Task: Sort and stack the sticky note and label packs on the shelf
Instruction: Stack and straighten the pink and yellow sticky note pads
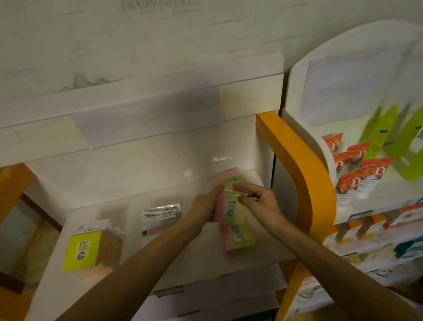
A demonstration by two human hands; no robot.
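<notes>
**On the white shelf: both hands at the 2209 packs**

On the right side of the white shelf [164, 259], both hands meet over a row of pink-and-yellow sticky note packs.

- Left hand [205, 209]: fingers curled round the left edge of the middle 2209 pack [231, 211], gripping it.
- Right hand [259, 199]: fingers [243, 191] loosely bent, tips pinching at the top right edge of the same pack, apparently on its clear wrapper. Blur makes the exact contact hard to read.
- Middle pack: long axis runs front-to-back on the shelf, label upright toward the camera. Can't tell whether it's lifted or lying flat.

Count of 2209 packs: three in a line front to back. Rear pack [230, 178] near the back wall, turned so its number reads sideways; front pack [238, 237] nearest the shelf edge, same orientation as the middle one.

Others on the shelf: one yellow 2207 pack [84, 250] at the left, fronting a brown stack whose count is unclear, and one bundle of clear label packs [159, 222] in the centre, well apart from the hands.
</notes>
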